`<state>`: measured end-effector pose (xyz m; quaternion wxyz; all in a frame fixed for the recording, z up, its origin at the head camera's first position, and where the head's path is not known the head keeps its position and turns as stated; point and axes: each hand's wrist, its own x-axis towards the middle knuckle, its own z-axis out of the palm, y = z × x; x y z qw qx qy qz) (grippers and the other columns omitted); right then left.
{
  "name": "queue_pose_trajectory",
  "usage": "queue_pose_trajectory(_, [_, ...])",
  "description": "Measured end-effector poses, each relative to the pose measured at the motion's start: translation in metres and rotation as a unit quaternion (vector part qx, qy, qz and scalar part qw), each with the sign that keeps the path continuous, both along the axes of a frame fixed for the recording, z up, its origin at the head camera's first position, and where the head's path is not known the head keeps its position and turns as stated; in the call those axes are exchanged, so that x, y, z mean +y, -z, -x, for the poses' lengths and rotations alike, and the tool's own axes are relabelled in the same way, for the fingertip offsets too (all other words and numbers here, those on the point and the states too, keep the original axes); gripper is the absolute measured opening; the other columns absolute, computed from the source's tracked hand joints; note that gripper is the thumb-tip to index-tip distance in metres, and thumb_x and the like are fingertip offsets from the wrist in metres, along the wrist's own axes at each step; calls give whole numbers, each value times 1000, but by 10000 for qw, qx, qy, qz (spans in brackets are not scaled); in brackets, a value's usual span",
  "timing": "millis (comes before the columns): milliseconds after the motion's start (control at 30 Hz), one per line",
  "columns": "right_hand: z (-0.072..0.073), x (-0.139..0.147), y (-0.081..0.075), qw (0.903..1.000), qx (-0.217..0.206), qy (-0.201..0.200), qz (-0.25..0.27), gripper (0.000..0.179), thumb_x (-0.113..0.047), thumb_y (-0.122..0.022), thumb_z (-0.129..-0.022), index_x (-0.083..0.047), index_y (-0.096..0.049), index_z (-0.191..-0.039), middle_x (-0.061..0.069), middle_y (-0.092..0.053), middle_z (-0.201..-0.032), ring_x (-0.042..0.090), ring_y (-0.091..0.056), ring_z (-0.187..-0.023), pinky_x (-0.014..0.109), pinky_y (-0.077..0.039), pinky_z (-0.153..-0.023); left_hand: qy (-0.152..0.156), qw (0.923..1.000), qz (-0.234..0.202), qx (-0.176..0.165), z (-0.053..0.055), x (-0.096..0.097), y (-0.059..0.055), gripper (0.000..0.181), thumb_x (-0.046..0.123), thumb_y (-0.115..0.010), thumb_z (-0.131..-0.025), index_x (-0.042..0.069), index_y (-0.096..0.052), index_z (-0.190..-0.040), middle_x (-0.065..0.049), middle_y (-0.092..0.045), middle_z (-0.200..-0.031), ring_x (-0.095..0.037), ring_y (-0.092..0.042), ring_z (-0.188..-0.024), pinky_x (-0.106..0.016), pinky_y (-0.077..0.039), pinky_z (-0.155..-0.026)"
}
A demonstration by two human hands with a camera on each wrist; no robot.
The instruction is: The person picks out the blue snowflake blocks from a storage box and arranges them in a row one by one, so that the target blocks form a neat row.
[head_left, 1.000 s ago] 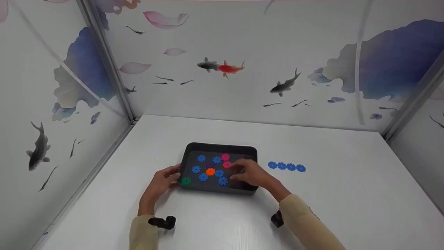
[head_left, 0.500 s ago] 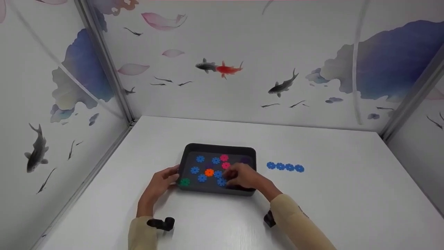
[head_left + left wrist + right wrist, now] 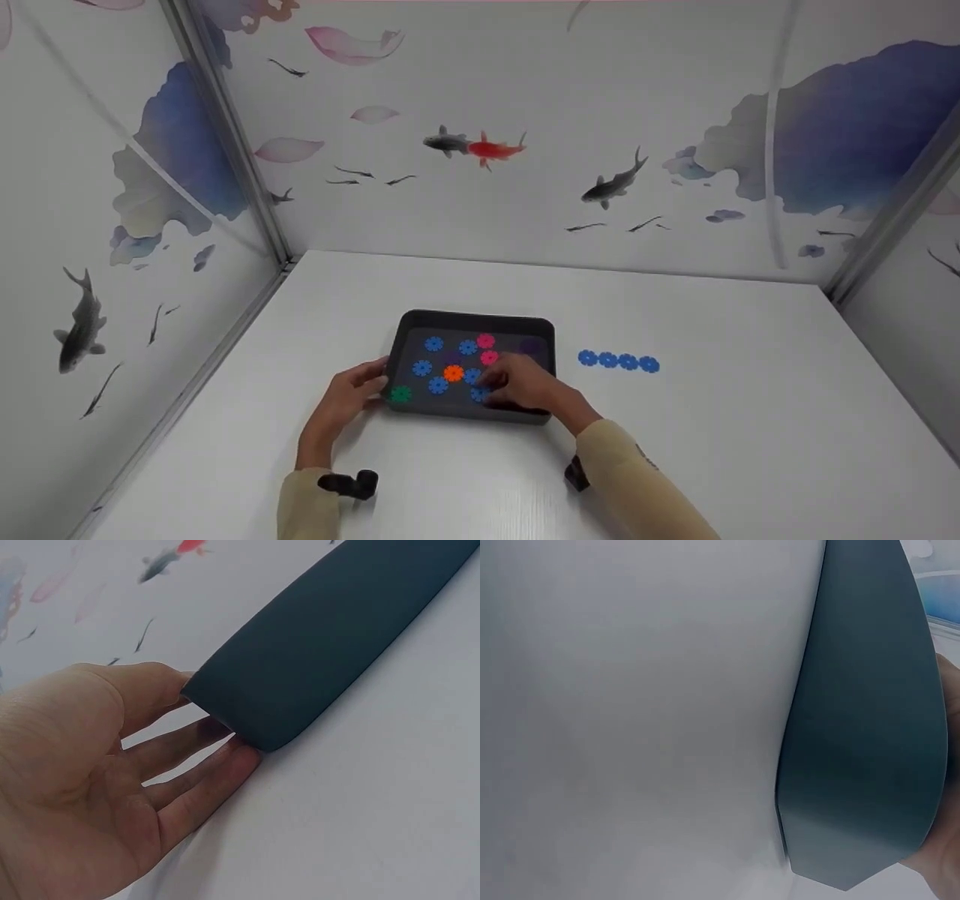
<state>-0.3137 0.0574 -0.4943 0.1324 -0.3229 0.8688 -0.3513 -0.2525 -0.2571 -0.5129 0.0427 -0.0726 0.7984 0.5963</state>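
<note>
1. The fingers (image 3: 496,368) of the right hand (image 3: 527,382) bend down over a blue, notched, flat disc (image 3: 476,394); whether they pinch it, I cannot tell.
2. That disc lies inside a dark grey, shallow, rectangular tray (image 3: 469,414), between 5 and 6 o'clock from its centre.
3. Around it in the tray: an orange notched disc (image 3: 453,373) near the centre, two pink notched discs (image 3: 486,341) at 1 o'clock, a dark purple disc (image 3: 530,345) at 2, a green notched disc (image 3: 400,394) at 8, and further blue discs (image 3: 422,367).
4. The left hand (image 3: 349,390) holds the tray's 9 o'clock end between thumb and fingers.
5. At 3 o'clock from the tray, four blue notched discs (image 3: 608,360) form a row on the white desk (image 3: 735,420).
6. At 12 o'clock, beyond the desk, stands a white wall (image 3: 480,217) printed with fish.
</note>
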Motion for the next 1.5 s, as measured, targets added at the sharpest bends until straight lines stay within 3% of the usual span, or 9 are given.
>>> queue_pose_trajectory(500, [2, 2, 1, 9998, 3, 41, -179, 21, -18, -75, -90, -18, -78, -111, 0, -70, -107, 15, -64, -97, 37, -59, -91, 12, 10000, -30, 24, 1, 0, 2, 45, 12, -57, -102, 11, -52, -147, -17, -51, -150, -31, -55, -132, -42, -55, -103])
queue_pose_trajectory(967, [3, -2, -2, 9969, 29, 487, -610, 17, -19, -77, -88, -14, -74, -104, 2, -65, -102, 17, -58, -92, 37, -58, -90, 93, 9999, -24, 124, -1, 0, 1, 46, 14, -57, -102, 12, -51, -147, -17, -51, -150, -32, -55, -133, -46, -51, -108])
queue_pose_trajectory(1233, [1, 0, -7, 9920, 528, 583, -982, 25, -24, -79, -87, -9, -75, -107, 5, -68, -105, 19, -59, -93, 40, -58, -92, 119, 9998, -51, 128, 0, 0, 1, 45, 14, -56, -102, 12, -51, -147, -17, -52, -149, -32, -56, -131, -46, -51, -107])
queue_pose_trajectory(1500, [4, 3, -8, 9849, 944, 640, -1303, 27, -30, -80, -86, -14, -77, -106, 2, -71, -103, 18, -57, -96, 42, -55, -97, 128, 9998, -45, 120, -1, -1, 1, 46, 14, -56, -102, 12, -51, -147, -17, -51, -150, -31, -56, -131, -46, -52, -106])
